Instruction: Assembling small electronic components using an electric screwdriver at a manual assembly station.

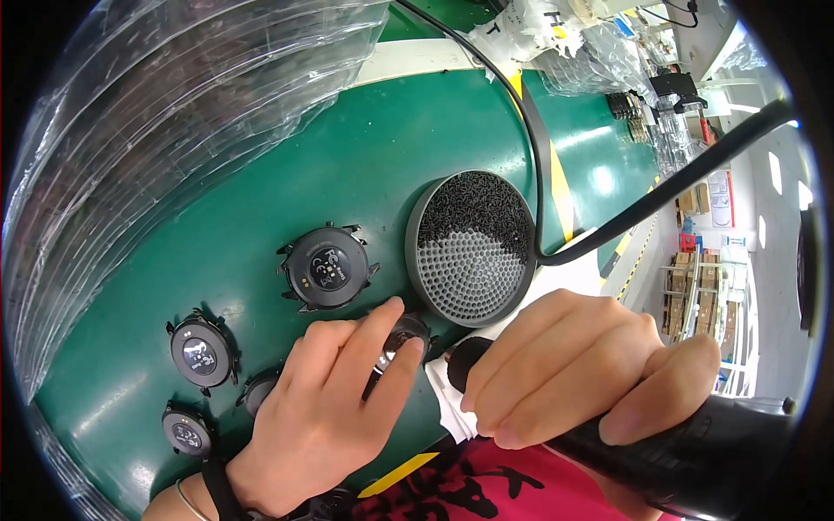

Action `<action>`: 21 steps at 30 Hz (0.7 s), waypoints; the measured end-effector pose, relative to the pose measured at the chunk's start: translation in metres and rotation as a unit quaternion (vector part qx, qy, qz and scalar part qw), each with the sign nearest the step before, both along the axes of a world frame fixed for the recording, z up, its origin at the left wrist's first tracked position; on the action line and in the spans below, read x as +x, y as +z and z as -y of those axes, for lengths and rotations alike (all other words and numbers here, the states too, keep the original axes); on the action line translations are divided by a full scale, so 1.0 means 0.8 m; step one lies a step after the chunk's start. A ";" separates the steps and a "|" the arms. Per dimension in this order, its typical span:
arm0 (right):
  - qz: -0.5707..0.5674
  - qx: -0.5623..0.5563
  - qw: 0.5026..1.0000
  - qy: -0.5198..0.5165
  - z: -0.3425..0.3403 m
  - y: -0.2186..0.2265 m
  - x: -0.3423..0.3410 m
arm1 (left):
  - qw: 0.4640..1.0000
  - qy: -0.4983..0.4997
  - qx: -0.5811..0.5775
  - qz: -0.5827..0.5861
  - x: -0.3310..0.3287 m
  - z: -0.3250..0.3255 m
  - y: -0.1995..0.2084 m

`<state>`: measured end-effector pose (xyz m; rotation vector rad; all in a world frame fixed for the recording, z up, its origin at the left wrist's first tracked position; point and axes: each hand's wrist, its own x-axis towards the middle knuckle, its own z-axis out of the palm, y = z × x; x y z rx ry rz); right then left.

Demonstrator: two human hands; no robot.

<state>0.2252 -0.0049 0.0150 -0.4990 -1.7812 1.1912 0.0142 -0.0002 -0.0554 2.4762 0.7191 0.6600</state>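
My left hand (pixel 326 404) lies low over the bench, its fingers gripping a black watch case (pixel 405 333) that they partly cover. In my right fist (pixel 591 365) is a black electric screwdriver (pixel 695 447), held nearly level. Its nose points left at that watch case; whether the bit touches it, I cannot tell. Just beyond stands a round grey dish (pixel 412 252) with a dimpled bottom, its far part heaped with tiny dark screws (pixel 473 201). A larger watch case (pixel 328 267) rests back-up left of the dish. More watch cases (pixel 201 352) lie farther left, one partly behind my left hand.
Stacked clear plastic trays (pixel 200 95) rise along the left of the green bench (pixel 373 130). A thick black cable (pixel 669 187) loops past the dish's right side. White cloth or paper (pixel 569 282) lies under my right hand. Plastic bags (pixel 599 61) sit at the far right.
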 end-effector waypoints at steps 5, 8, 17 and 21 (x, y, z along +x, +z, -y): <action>-0.012 0.010 1.000 -0.016 0.000 -0.002 0.004 | 1.000 -0.004 -0.020 0.004 -0.002 -0.001 0.011; -0.224 0.032 0.963 -0.148 0.001 -0.015 0.001 | 0.999 0.012 -0.044 -0.009 -0.003 -0.002 0.030; -0.205 0.094 0.952 -0.206 -0.003 -0.001 0.046 | 0.992 0.072 -0.100 -0.024 0.012 -0.044 0.064; -0.199 0.046 0.962 -0.183 0.003 0.003 0.056 | 0.989 0.121 -0.060 -0.066 0.021 -0.027 0.095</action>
